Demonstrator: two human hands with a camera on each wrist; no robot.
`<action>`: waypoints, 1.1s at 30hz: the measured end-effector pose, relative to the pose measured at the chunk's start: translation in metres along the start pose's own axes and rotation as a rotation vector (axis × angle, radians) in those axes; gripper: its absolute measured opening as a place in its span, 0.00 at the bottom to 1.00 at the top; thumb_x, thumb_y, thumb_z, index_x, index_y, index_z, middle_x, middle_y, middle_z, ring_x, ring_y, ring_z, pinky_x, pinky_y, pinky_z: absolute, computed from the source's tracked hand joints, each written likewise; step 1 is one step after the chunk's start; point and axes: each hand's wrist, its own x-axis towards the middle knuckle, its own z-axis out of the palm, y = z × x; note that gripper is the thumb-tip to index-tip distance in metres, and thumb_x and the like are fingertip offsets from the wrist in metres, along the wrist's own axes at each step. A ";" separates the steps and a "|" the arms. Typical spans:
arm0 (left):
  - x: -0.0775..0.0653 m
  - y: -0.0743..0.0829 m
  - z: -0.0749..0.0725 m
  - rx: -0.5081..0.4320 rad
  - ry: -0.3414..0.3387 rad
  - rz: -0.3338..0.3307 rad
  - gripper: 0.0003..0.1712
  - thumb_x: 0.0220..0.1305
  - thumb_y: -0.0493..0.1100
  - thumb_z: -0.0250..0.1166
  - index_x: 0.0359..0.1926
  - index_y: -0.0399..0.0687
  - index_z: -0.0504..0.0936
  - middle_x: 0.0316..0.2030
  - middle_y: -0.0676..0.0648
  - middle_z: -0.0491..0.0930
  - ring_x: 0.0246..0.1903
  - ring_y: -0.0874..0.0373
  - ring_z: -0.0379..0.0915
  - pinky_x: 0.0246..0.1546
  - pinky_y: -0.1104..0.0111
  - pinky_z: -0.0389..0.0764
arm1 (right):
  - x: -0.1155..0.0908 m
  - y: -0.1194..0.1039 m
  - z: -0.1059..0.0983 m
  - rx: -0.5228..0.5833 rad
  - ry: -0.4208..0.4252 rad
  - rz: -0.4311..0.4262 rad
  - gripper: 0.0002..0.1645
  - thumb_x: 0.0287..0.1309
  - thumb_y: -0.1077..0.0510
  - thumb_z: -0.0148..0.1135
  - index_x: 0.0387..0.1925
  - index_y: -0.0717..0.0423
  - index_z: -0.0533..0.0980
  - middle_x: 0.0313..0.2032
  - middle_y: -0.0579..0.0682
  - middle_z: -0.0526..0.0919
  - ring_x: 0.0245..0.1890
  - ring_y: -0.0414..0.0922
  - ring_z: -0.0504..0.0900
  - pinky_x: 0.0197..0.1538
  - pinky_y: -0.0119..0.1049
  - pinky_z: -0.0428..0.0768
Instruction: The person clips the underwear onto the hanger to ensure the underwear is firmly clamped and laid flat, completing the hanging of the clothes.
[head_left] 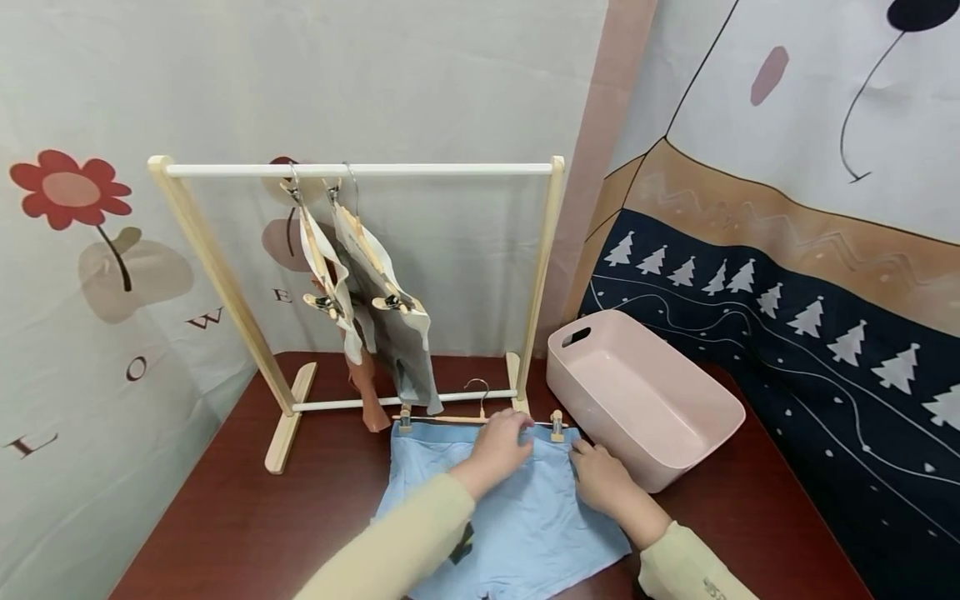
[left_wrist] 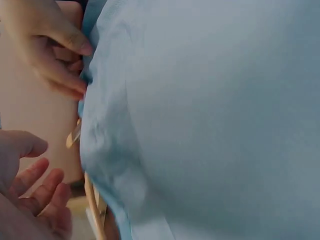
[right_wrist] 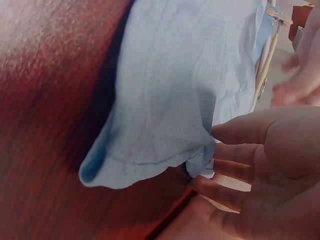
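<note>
Light blue shorts [head_left: 517, 517] lie on the table with their waistband at a clip hanger [head_left: 450, 419], whose wooden clips [head_left: 557, 425] sit at both ends of the waistband. Over the middle of the waistband is my left hand [head_left: 498, 446]; the left wrist view shows its fingers [left_wrist: 42, 192] loosely bent with nothing between them. My right hand [head_left: 600, 475] is at the right side edge, below the right clip. Its thumb and fingertips pinch that edge in the right wrist view, where the cloth [right_wrist: 165, 100] folds at the fingers.
Behind the shorts stands a wooden clothes rack [head_left: 540, 275] with a white rail. A grey garment [head_left: 397, 333] and a white and rust-brown one [head_left: 363, 379] hang from it on clip hangers. A pink bin [head_left: 600, 400] stands right beside my right hand on the dark red table [head_left: 247, 525].
</note>
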 end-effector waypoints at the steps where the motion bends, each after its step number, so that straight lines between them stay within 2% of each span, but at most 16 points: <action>1: 0.005 0.004 0.005 0.021 0.005 -0.004 0.15 0.56 0.43 0.66 0.46 0.50 0.81 0.41 0.51 0.80 0.44 0.55 0.74 0.44 0.61 0.75 | 0.000 0.000 0.000 -0.002 -0.006 -0.001 0.19 0.56 0.64 0.57 0.50 0.68 0.77 0.57 0.59 0.74 0.53 0.59 0.74 0.45 0.52 0.78; 6: 0.023 0.019 0.025 0.135 -0.008 -0.009 0.20 0.61 0.47 0.65 0.54 0.50 0.79 0.50 0.49 0.79 0.51 0.51 0.73 0.49 0.56 0.73 | 0.002 -0.002 0.003 0.007 -0.023 -0.005 0.20 0.55 0.65 0.57 0.50 0.69 0.77 0.58 0.60 0.73 0.54 0.60 0.73 0.46 0.52 0.79; 12: 0.031 0.026 0.036 0.276 -0.149 -0.008 0.30 0.66 0.50 0.59 0.67 0.51 0.66 0.65 0.48 0.67 0.60 0.49 0.67 0.57 0.52 0.69 | 0.002 -0.004 0.004 0.011 -0.037 -0.033 0.21 0.56 0.63 0.58 0.51 0.67 0.77 0.57 0.57 0.74 0.53 0.58 0.74 0.45 0.51 0.79; 15: 0.031 0.026 0.040 0.289 -0.206 -0.010 0.31 0.67 0.50 0.57 0.69 0.52 0.63 0.68 0.48 0.63 0.62 0.49 0.65 0.60 0.50 0.65 | 0.000 -0.004 0.004 -0.010 -0.035 -0.036 0.21 0.56 0.61 0.59 0.51 0.66 0.77 0.57 0.56 0.74 0.52 0.58 0.75 0.45 0.51 0.78; 17: 0.031 0.026 0.042 0.277 -0.210 -0.016 0.31 0.67 0.50 0.57 0.69 0.52 0.63 0.66 0.48 0.66 0.61 0.48 0.66 0.61 0.47 0.63 | -0.001 -0.004 0.003 -0.018 -0.031 -0.035 0.21 0.56 0.62 0.59 0.51 0.66 0.77 0.56 0.56 0.74 0.52 0.57 0.75 0.44 0.51 0.79; 20: 0.031 0.025 0.044 0.242 -0.185 -0.032 0.31 0.66 0.49 0.59 0.68 0.52 0.64 0.59 0.47 0.74 0.58 0.47 0.68 0.62 0.45 0.60 | -0.002 -0.003 0.002 -0.021 -0.024 -0.038 0.21 0.56 0.61 0.60 0.51 0.66 0.77 0.56 0.56 0.74 0.52 0.57 0.75 0.43 0.51 0.79; 23: 0.032 0.023 0.045 0.198 -0.121 -0.038 0.30 0.65 0.47 0.60 0.67 0.50 0.66 0.52 0.46 0.77 0.55 0.47 0.69 0.62 0.47 0.61 | -0.003 -0.002 0.002 -0.014 -0.027 -0.033 0.23 0.53 0.60 0.62 0.51 0.65 0.77 0.58 0.56 0.74 0.53 0.57 0.75 0.43 0.52 0.78; 27: 0.035 0.022 0.044 0.112 -0.039 -0.054 0.28 0.65 0.47 0.61 0.64 0.47 0.69 0.53 0.45 0.77 0.55 0.47 0.68 0.61 0.51 0.63 | -0.004 -0.002 0.002 -0.006 -0.016 -0.023 0.25 0.50 0.58 0.66 0.50 0.64 0.78 0.58 0.57 0.74 0.53 0.58 0.75 0.42 0.53 0.78; 30: 0.038 0.021 0.044 0.037 0.035 -0.061 0.24 0.65 0.48 0.60 0.60 0.46 0.73 0.51 0.45 0.78 0.54 0.47 0.70 0.59 0.52 0.65 | -0.003 0.000 0.002 0.013 0.029 -0.010 0.23 0.48 0.59 0.65 0.47 0.64 0.78 0.54 0.58 0.76 0.50 0.58 0.76 0.40 0.53 0.78; 32: 0.040 0.020 0.044 -0.003 0.098 -0.035 0.19 0.65 0.47 0.60 0.55 0.47 0.76 0.42 0.47 0.81 0.48 0.49 0.74 0.54 0.54 0.68 | -0.001 0.001 0.002 0.052 0.064 0.006 0.21 0.48 0.61 0.65 0.46 0.65 0.77 0.52 0.60 0.75 0.46 0.58 0.78 0.39 0.52 0.79; 33: 0.042 0.016 0.048 -0.006 0.140 -0.004 0.16 0.67 0.49 0.59 0.52 0.49 0.76 0.37 0.49 0.82 0.43 0.51 0.76 0.50 0.56 0.69 | 0.000 0.002 0.002 0.071 0.079 0.018 0.22 0.48 0.61 0.64 0.47 0.66 0.76 0.51 0.61 0.74 0.44 0.57 0.79 0.39 0.51 0.79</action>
